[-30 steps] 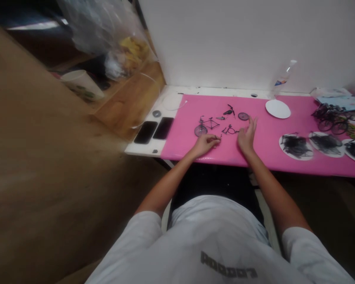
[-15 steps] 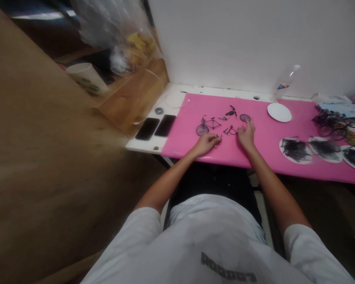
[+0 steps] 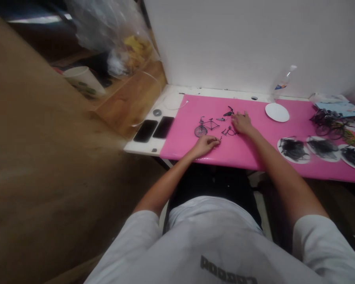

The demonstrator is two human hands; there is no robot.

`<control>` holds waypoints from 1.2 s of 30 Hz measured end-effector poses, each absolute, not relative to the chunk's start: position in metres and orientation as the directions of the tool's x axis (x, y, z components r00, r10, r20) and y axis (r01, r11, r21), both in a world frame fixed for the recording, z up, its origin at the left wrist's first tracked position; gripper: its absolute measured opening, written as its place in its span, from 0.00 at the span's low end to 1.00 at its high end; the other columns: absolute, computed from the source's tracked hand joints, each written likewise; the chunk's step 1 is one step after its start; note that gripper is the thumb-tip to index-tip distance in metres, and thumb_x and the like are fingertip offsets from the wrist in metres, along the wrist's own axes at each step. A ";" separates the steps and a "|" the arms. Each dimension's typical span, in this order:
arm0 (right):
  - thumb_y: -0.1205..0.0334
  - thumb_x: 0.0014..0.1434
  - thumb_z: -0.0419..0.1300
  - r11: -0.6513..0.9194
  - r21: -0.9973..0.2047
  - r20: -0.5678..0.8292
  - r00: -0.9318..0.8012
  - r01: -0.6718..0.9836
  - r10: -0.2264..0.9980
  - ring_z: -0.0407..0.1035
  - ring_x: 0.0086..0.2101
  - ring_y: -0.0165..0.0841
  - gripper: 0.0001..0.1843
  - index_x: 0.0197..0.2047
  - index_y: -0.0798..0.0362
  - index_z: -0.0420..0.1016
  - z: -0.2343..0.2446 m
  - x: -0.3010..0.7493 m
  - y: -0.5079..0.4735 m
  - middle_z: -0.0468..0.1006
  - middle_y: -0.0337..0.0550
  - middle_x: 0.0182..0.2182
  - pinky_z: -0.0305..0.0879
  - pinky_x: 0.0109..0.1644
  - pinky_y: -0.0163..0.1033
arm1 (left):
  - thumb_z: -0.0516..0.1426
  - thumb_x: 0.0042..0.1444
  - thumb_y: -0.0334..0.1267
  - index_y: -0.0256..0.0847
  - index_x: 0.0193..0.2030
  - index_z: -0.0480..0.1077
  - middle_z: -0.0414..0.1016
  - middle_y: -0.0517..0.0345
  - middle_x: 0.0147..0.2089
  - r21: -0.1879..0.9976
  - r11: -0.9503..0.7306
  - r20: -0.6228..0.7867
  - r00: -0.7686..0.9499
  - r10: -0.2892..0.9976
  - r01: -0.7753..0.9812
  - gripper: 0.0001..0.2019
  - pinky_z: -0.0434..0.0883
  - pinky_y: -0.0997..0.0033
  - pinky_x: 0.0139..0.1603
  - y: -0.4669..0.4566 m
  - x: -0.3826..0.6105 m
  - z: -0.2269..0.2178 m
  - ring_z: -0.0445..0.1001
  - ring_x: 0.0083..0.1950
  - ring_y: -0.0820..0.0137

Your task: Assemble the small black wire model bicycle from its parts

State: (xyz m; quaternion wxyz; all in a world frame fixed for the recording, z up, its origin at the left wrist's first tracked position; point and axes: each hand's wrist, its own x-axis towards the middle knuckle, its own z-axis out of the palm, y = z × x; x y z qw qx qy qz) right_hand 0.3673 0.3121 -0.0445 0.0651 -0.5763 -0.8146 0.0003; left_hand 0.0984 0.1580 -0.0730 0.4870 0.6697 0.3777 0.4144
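My left hand (image 3: pixel 207 146) is at the near side of the pink mat, thumb and fingers pinched on a small dark part (image 3: pixel 221 139) too small to make out. Just beyond it lies a miniature bicycle frame (image 3: pixel 210 124) with one wheel (image 3: pixel 200 131) at its left end. My right hand (image 3: pixel 241 122) reaches over the mat, fingers stretched out and apart, fingertips beside a black bicycle part (image 3: pixel 228 113). The loose wheel is out of sight, apparently behind this hand. Between the hands lie more small black parts (image 3: pixel 230 131).
Two phones (image 3: pixel 163 127) lie left of the pink mat (image 3: pixel 248 154). A white plate (image 3: pixel 277 112) and a clear bottle (image 3: pixel 282 85) stand at the back right. Plates of black parts (image 3: pixel 294 150) and assembled small bicycles (image 3: pixel 327 122) fill the right side. A wooden panel (image 3: pixel 41 157) borders the left.
My right hand has left the loose wheel and moved left to the black parts at the back. My left hand stays nearly in place, still pinching.
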 end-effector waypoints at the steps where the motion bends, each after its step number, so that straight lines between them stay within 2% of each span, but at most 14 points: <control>1: 0.55 0.80 0.41 0.348 -0.074 0.094 -0.341 0.934 0.935 0.60 0.75 0.50 0.33 0.76 0.61 0.71 -0.045 0.363 0.313 0.70 0.63 0.75 0.35 0.84 0.66 | 0.65 0.68 0.45 0.35 0.44 0.84 0.88 0.47 0.41 0.965 -0.242 0.188 0.372 0.909 0.104 0.14 0.76 0.67 0.43 0.158 0.098 -0.073 0.79 0.35 0.70; 3: 0.55 0.80 0.43 0.350 -0.070 0.099 -0.342 0.934 0.934 0.63 0.72 0.52 0.32 0.73 0.62 0.74 -0.046 0.356 0.314 0.74 0.64 0.72 0.39 0.83 0.66 | 0.65 0.68 0.45 0.35 0.44 0.84 0.88 0.47 0.42 0.964 -0.244 0.190 0.372 0.909 0.105 0.14 0.76 0.67 0.44 0.157 0.098 -0.072 0.79 0.35 0.70; 7: 0.56 0.78 0.47 0.251 -0.019 0.146 -0.245 0.968 0.958 0.61 0.70 0.61 0.30 0.63 0.67 0.82 -0.042 0.343 0.316 0.77 0.72 0.66 0.58 0.75 0.68 | 0.66 0.68 0.46 0.35 0.46 0.85 0.88 0.47 0.43 0.967 -0.231 0.178 0.373 0.911 0.104 0.14 0.77 0.67 0.44 0.157 0.099 -0.072 0.79 0.35 0.70; 10: 0.58 0.75 0.51 0.189 -0.020 0.133 -0.184 0.982 0.974 0.62 0.68 0.65 0.27 0.59 0.70 0.83 -0.037 0.335 0.320 0.77 0.77 0.63 0.63 0.70 0.68 | 0.66 0.68 0.45 0.34 0.48 0.85 0.88 0.46 0.43 0.969 -0.225 0.173 0.370 0.913 0.103 0.14 0.77 0.67 0.44 0.158 0.099 -0.073 0.80 0.35 0.70; 15: 0.60 0.75 0.51 0.145 -0.080 0.142 -0.133 0.986 0.981 0.64 0.66 0.65 0.25 0.58 0.67 0.85 -0.032 0.332 0.321 0.80 0.75 0.59 0.65 0.68 0.67 | 0.65 0.69 0.46 0.34 0.47 0.85 0.88 0.47 0.43 0.966 -0.230 0.173 0.371 0.912 0.115 0.15 0.76 0.68 0.43 0.158 0.098 -0.074 0.79 0.35 0.70; 21: 0.64 0.76 0.49 0.134 -0.122 0.213 -0.106 0.983 0.971 0.65 0.63 0.63 0.23 0.49 0.63 0.87 -0.032 0.334 0.315 0.83 0.71 0.51 0.62 0.66 0.67 | 0.65 0.69 0.48 0.35 0.47 0.85 0.88 0.47 0.43 0.963 -0.241 0.180 0.379 0.908 0.120 0.16 0.75 0.67 0.43 0.159 0.097 -0.075 0.79 0.36 0.69; 25: 0.64 0.77 0.46 0.082 -0.177 0.224 -0.041 0.981 0.974 0.65 0.63 0.62 0.25 0.57 0.61 0.85 -0.031 0.329 0.315 0.82 0.70 0.53 0.61 0.66 0.67 | 0.65 0.69 0.47 0.35 0.47 0.85 0.88 0.47 0.43 0.964 -0.236 0.175 0.374 0.911 0.125 0.15 0.75 0.67 0.43 0.158 0.098 -0.074 0.79 0.36 0.69; 28: 0.57 0.79 0.48 0.047 -0.193 0.183 -0.012 0.980 0.983 0.63 0.66 0.64 0.27 0.61 0.62 0.84 -0.032 0.326 0.317 0.80 0.73 0.57 0.60 0.69 0.67 | 0.65 0.69 0.46 0.35 0.48 0.85 0.88 0.46 0.44 0.964 -0.234 0.171 0.372 0.913 0.131 0.15 0.75 0.67 0.44 0.157 0.098 -0.073 0.79 0.36 0.69; 31: 0.51 0.79 0.51 0.032 -0.215 0.146 0.000 0.976 0.989 0.63 0.68 0.64 0.27 0.62 0.60 0.85 -0.032 0.327 0.322 0.79 0.72 0.58 0.60 0.71 0.66 | 0.64 0.69 0.46 0.35 0.47 0.85 0.88 0.47 0.43 0.959 -0.248 0.182 0.378 0.908 0.134 0.15 0.75 0.67 0.44 0.157 0.098 -0.072 0.79 0.36 0.69; 36: 0.55 0.80 0.52 0.008 -0.303 0.172 0.047 0.953 0.984 0.68 0.62 0.61 0.24 0.60 0.58 0.87 -0.034 0.339 0.333 0.80 0.68 0.57 0.68 0.64 0.59 | 0.64 0.70 0.46 0.35 0.45 0.84 0.87 0.49 0.40 0.956 -0.250 0.175 0.385 0.906 0.155 0.14 0.73 0.68 0.43 0.157 0.098 -0.072 0.78 0.35 0.69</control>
